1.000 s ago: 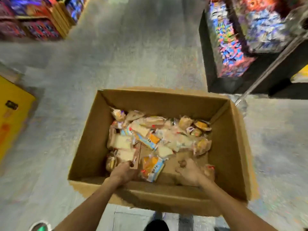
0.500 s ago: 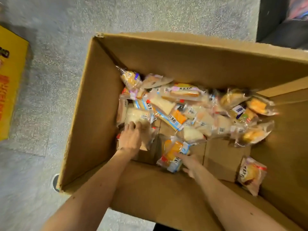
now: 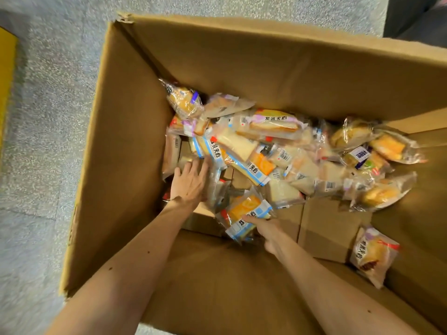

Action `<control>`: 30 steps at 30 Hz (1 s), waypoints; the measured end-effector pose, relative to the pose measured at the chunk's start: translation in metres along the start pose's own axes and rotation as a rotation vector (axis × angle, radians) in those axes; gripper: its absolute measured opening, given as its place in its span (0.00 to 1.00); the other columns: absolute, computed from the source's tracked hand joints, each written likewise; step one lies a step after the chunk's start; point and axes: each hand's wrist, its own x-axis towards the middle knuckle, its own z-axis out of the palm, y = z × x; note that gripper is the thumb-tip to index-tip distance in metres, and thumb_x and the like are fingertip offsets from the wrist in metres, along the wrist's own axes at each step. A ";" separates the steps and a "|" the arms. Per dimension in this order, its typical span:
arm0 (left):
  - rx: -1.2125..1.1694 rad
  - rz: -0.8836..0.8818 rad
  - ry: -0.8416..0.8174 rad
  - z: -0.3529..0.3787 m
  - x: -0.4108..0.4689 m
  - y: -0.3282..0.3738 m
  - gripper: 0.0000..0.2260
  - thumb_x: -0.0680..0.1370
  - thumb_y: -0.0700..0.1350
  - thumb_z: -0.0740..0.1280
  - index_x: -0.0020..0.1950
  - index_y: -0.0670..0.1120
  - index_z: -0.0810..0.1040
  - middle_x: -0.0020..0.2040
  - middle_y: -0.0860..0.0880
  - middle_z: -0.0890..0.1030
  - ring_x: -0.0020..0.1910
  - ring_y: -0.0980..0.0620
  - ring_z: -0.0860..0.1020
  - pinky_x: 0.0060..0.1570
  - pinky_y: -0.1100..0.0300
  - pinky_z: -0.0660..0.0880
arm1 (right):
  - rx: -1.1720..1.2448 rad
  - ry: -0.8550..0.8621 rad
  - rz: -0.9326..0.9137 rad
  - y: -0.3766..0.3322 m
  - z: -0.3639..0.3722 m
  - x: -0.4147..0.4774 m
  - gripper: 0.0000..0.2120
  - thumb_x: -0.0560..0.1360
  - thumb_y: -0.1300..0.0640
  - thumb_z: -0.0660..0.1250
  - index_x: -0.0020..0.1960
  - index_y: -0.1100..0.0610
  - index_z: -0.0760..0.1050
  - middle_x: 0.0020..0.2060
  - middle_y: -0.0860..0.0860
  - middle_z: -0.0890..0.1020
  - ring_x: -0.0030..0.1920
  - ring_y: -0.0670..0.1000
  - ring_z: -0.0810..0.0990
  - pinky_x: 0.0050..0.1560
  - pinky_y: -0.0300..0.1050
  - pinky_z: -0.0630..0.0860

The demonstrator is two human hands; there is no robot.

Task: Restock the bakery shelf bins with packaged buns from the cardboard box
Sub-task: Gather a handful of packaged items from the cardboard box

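Note:
A large open cardboard box (image 3: 125, 151) fills the view, and both my arms reach down into it. Several clear-wrapped buns and sandwich breads (image 3: 285, 153) lie heaped across its floor. My left hand (image 3: 188, 181) lies with straight, spread fingers on the packs at the left of the heap. My right hand (image 3: 264, 229) pinches the near end of an orange and blue bun pack (image 3: 246, 211), thumb on top. One bun pack (image 3: 373, 255) lies alone by the right wall.
Grey speckled floor (image 3: 48, 117) surrounds the box. A yellow object (image 3: 6, 76) shows at the left edge and a dark shelf base (image 3: 416, 18) at the top right. Bare box bottom (image 3: 329, 226) lies right of my right hand.
The camera has dropped closer over the box, so the shelves left the view. My left hand slid farther onto the left packs. My right hand moved left and took hold of the orange and blue pack.

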 end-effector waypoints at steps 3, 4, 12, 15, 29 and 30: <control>0.011 0.019 -0.031 0.004 -0.003 0.003 0.45 0.70 0.62 0.73 0.78 0.47 0.53 0.69 0.45 0.65 0.67 0.45 0.67 0.63 0.48 0.67 | -0.029 -0.025 -0.037 0.002 -0.001 -0.002 0.17 0.67 0.60 0.80 0.54 0.57 0.80 0.50 0.53 0.85 0.51 0.53 0.83 0.54 0.49 0.80; 0.043 0.052 -0.058 0.005 -0.004 0.004 0.44 0.69 0.65 0.73 0.76 0.48 0.57 0.68 0.45 0.65 0.66 0.45 0.66 0.64 0.49 0.66 | -0.038 -0.043 -0.045 0.001 -0.003 -0.005 0.16 0.68 0.59 0.80 0.53 0.57 0.80 0.50 0.53 0.86 0.51 0.53 0.84 0.54 0.49 0.80; 0.384 0.313 -0.328 -0.007 -0.006 0.010 0.50 0.66 0.67 0.74 0.78 0.46 0.55 0.80 0.40 0.49 0.79 0.38 0.44 0.75 0.37 0.42 | -0.245 -0.148 -0.156 -0.019 -0.036 -0.016 0.13 0.74 0.57 0.72 0.57 0.50 0.77 0.51 0.49 0.84 0.49 0.48 0.83 0.41 0.44 0.76; 0.377 0.320 -0.382 -0.013 -0.006 0.013 0.39 0.71 0.56 0.74 0.75 0.48 0.59 0.75 0.42 0.61 0.76 0.41 0.57 0.74 0.38 0.54 | -0.315 -0.147 -0.136 -0.016 -0.057 -0.014 0.14 0.74 0.56 0.73 0.58 0.51 0.78 0.51 0.50 0.85 0.52 0.51 0.83 0.48 0.47 0.79; 0.609 0.594 -0.295 -0.026 -0.030 0.035 0.14 0.79 0.47 0.66 0.64 0.48 0.76 0.58 0.49 0.82 0.62 0.45 0.78 0.73 0.42 0.56 | -0.304 -0.205 -0.182 -0.024 -0.123 -0.077 0.12 0.74 0.63 0.71 0.55 0.51 0.78 0.50 0.50 0.86 0.54 0.50 0.84 0.58 0.51 0.79; 0.493 0.561 -0.334 -0.034 -0.033 0.037 0.15 0.80 0.49 0.65 0.65 0.47 0.73 0.58 0.48 0.81 0.60 0.46 0.79 0.68 0.47 0.65 | -0.289 -0.200 -0.188 -0.024 -0.128 -0.085 0.12 0.75 0.63 0.71 0.56 0.52 0.78 0.50 0.50 0.86 0.53 0.50 0.84 0.57 0.50 0.79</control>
